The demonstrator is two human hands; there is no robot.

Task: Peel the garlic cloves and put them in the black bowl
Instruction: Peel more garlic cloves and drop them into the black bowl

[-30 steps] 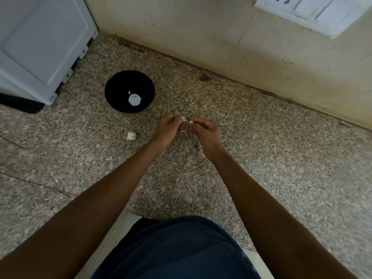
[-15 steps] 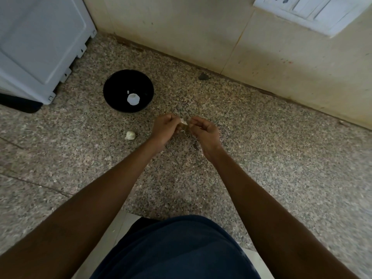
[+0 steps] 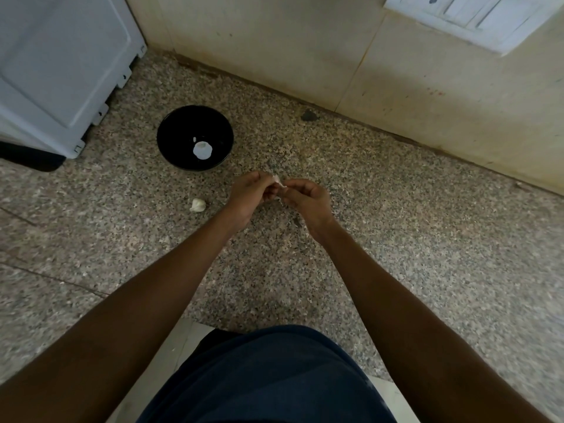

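Change noted: against the views from a second and half a second before, the two hands are seen drawn closer together, the gap between them closed, and the pale clove now almost wholly covered by the fingertips. The contents of the bowl and the loose piece on the floor are unaltered. Judged from this, the peeling of one clove is under way and is not finished; nothing is being carried to the bowl yet.

Item, left hand: held low over the speckled stone floor, fingers curled, tips pinching the garlic clove from the left. Forearm extended forward from lower left.

Item, right hand: fingers curled inward, thumb and forefinger closed on the same clove from the right. Whether skin or flesh is held cannot be told.

Item, black bowl: standing on the floor, near and to the left beyond the hands. One white peeled clove lies inside, with a small white fleck beside it.

Item, loose garlic piece: on the floor just left of the left hand, apart from the bowl. Peeled or unpeeled cannot be told.
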